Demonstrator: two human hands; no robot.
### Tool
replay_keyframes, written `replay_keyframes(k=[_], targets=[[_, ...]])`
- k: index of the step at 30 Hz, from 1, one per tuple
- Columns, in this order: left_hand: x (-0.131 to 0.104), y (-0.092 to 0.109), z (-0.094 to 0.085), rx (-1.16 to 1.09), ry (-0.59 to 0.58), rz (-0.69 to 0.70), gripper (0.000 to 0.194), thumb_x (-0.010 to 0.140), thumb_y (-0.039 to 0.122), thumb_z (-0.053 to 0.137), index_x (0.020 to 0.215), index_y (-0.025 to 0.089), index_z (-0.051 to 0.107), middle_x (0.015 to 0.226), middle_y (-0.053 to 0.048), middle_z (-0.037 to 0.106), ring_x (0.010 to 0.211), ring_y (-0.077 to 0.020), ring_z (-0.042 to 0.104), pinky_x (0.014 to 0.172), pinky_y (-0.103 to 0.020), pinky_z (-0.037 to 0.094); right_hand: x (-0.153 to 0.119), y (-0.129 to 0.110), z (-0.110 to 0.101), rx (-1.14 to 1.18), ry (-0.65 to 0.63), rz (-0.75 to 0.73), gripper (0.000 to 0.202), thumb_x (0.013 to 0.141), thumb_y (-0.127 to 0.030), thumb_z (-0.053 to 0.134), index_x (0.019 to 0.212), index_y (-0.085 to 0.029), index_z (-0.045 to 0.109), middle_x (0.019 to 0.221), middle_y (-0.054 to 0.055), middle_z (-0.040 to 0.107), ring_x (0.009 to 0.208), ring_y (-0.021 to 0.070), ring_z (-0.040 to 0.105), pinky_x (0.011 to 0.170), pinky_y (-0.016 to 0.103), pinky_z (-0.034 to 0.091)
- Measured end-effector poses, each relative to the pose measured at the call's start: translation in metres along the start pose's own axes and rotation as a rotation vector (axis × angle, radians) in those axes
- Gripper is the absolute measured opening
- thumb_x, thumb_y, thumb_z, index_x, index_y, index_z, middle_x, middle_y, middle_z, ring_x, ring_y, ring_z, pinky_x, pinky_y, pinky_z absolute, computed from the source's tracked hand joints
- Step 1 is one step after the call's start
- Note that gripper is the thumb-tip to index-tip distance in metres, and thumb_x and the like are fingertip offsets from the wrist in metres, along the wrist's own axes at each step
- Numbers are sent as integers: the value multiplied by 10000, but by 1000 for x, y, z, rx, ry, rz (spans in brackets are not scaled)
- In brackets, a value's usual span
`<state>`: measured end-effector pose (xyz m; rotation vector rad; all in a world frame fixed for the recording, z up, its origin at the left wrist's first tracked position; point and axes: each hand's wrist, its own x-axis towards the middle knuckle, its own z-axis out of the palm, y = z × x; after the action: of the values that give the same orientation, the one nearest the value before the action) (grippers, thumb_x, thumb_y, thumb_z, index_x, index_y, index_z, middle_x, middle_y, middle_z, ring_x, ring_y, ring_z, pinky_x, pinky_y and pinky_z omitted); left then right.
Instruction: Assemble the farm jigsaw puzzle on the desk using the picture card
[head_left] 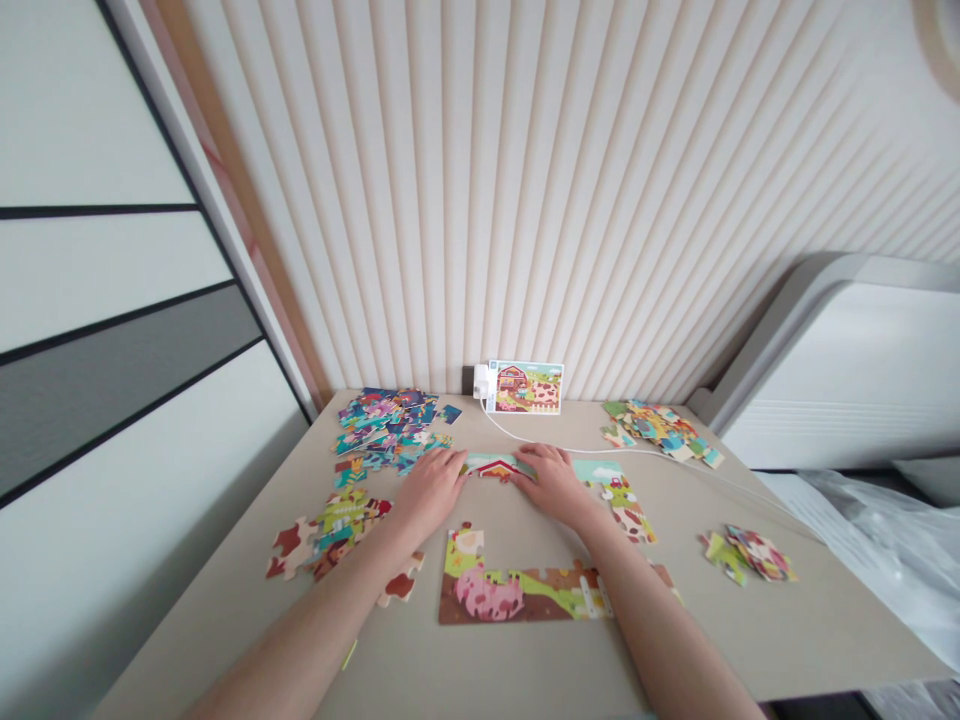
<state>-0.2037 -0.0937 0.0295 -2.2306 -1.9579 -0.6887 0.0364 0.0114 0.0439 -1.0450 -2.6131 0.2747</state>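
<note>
On the beige table [525, 665], joined puzzle pieces form parts of a frame. A top strip with a red barn roof [496, 468] lies between my two hands. My left hand [433, 488] rests on its left end, fingers closed together on the pieces. At its right end lies my right hand [553, 484], thumb and fingers on the strip. Nearer to me is the bottom strip with a pink pig [489, 594], partly under my right forearm. A right-side section [628, 505] shows a small tractor and a cow patch. My fingertips partly cover the top strip.
A reference picture card [525, 388] leans on the ribbed wall by a white charger [481, 382], whose cable crosses the table. Loose pieces lie in piles: blue-purple [386, 420], farm [345, 530], yellow-orange [664, 428] and a small one [754, 553].
</note>
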Motion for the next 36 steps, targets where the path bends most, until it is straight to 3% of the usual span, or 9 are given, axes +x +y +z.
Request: replay_keyframes(k=[16,25,32,36], targets=[[0,1,-4,7,-34,-32,303,950,143,568,1234,192,663,1122,-105,738,1100,-257,650,989,-404,485,-2,-2,-5,62,-10,61,439,983,-482,572,1378,-299,632,1396,102,598,1302,261,522,1122,439,307],[-1,-1,-2,-1,-37,-34,308,941,122,579,1229,188,668,1105,-101,744,1087,-242,653,1002,-385,475,1,-2,-2,-33,-32,52,320,987,-444,575,1257,-335,708,1378,82,613,1284,277,523,1105,481,303],[-3,0,-7,14,-37,-33,234,967,133,543,1119,217,699,983,-74,751,985,-230,675,917,-359,494,-4,-6,1,-1,30,38,359,999,-423,549,1315,-287,649,1375,103,616,1288,274,531,1133,502,296],[-5,3,-12,18,-36,-16,239,984,135,510,1109,206,701,982,-84,749,984,-231,681,915,-362,493,-5,-7,-16,146,94,13,410,1004,-423,537,1372,-261,618,1358,110,634,1277,267,555,1126,466,360]])
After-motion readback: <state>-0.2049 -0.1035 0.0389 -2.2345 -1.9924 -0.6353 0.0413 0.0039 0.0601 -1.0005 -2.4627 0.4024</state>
